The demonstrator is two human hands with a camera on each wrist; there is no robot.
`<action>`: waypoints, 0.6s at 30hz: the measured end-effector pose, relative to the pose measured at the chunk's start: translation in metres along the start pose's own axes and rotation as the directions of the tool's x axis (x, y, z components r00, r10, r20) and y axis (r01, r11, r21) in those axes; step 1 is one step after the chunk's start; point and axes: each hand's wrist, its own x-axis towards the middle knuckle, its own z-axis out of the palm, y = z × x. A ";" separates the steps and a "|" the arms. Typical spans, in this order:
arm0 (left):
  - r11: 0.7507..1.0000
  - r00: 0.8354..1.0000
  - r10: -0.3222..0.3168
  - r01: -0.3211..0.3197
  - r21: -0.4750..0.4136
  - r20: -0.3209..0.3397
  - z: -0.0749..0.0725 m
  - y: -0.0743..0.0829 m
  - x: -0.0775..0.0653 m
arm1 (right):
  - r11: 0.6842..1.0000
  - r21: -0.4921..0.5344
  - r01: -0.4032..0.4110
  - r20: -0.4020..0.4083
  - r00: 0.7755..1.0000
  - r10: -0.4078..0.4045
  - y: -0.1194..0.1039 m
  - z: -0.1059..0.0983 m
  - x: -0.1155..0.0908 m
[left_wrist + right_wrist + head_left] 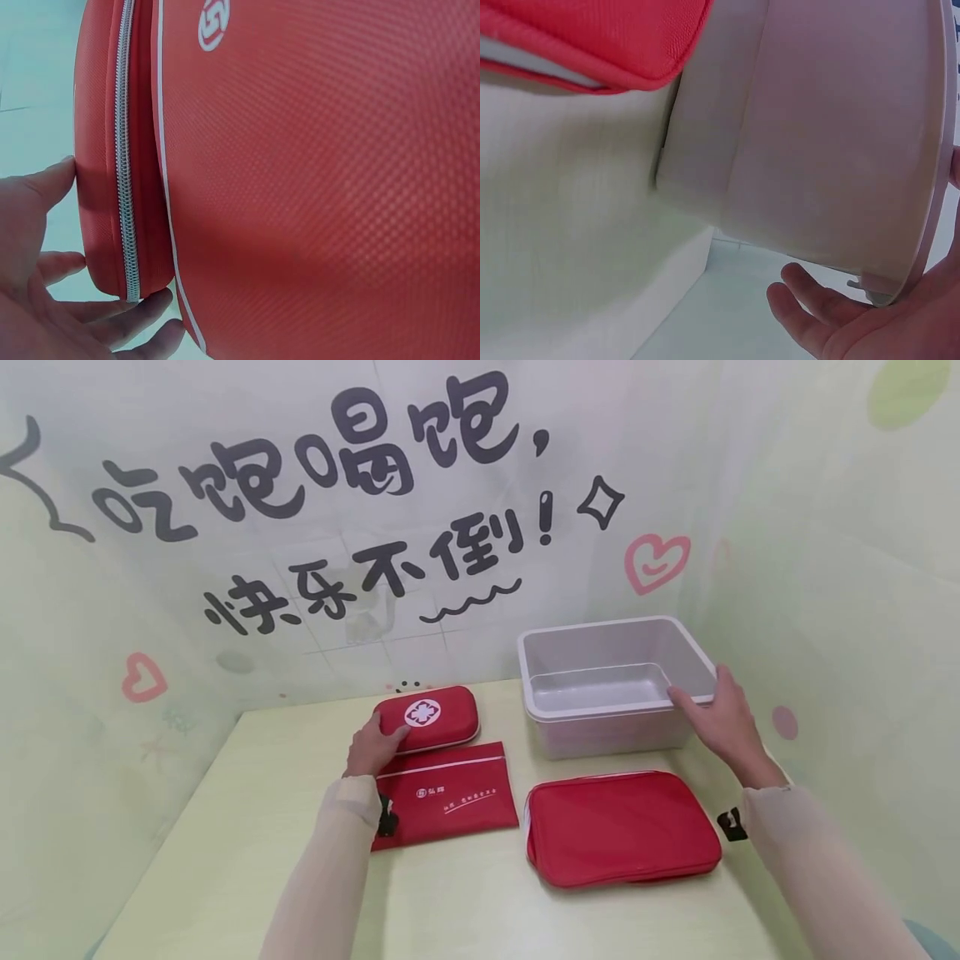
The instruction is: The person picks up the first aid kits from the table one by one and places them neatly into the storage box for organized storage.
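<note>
My left hand [375, 745] holds the left end of a red zippered first-aid case [450, 706] with a white emblem on its lid. In the left wrist view, the thumb lies against the lid and the fingers wrap around the case's end beside the metal zipper [126, 150]. A flat red pouch [457, 789] with white print lies just in front of that case. My right hand [723, 722] grips the right front corner of a white plastic bin [600, 735], thumb over the rim and fingers outside. Nothing shows inside the bin.
A larger red zippered bag [622, 831] lies in front of the bin, near the right side of the pale table [270, 810]. Light wall sheeting [450, 560] with lettering and hearts stands behind and at both sides, close to the bin.
</note>
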 end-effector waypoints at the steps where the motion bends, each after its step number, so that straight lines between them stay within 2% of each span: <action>1: 1.000 1.000 -0.004 0.004 -0.013 -0.002 0.000 -0.001 0.000 | 1.000 0.009 -0.004 0.000 1.000 0.004 0.000 0.001 -0.001; 6: 0.999 1.000 0.002 -0.002 -0.051 0.008 0.004 -0.003 0.002 | 0.999 0.037 -0.008 -0.005 1.000 0.008 0.003 0.000 -0.004; 13: 0.997 1.000 -0.004 0.002 -0.080 -0.020 0.004 -0.011 0.003 | 0.998 0.038 -0.054 0.051 0.997 0.052 0.003 0.005 -0.010; 18: 0.996 0.999 0.034 -0.037 -0.080 -0.043 0.007 -0.007 0.005 | 0.997 0.058 -0.056 0.048 0.997 0.053 0.002 0.001 -0.011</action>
